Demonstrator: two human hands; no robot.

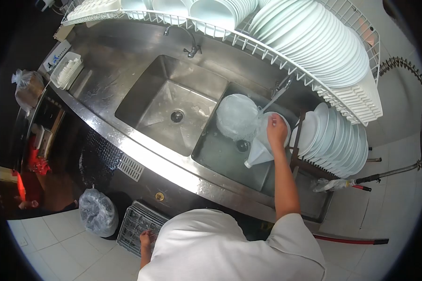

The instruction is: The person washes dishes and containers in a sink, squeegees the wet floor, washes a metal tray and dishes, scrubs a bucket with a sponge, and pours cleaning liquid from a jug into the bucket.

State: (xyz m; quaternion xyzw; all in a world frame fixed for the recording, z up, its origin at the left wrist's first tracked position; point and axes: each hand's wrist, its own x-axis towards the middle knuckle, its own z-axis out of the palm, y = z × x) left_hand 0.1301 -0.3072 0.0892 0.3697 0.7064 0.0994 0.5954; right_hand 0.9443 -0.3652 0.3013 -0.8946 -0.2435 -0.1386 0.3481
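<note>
My right hand (277, 130) reaches into the right sink basin (211, 161), its fingers closed at the edge of a white funnel-shaped plastic container (259, 153). The narrow neck of that container points down and left. Just left of it a round white dish (237, 116) lies in the basin, with water splashing over it. Water streams from the right faucet (283, 84) beside my hand. Low on the left, my left hand (146, 238) hangs over a grey plastic crate (135, 225), fingers loosely bent and nothing visible in them.
A white wire rack (267, 54) full of plates runs above the sink. More plates stand in a brown rack (297, 157) on the right. The left basin (166, 119) has a drain. A lined bin (97, 213) stands on the floor. A small white basket (66, 70) sits far left.
</note>
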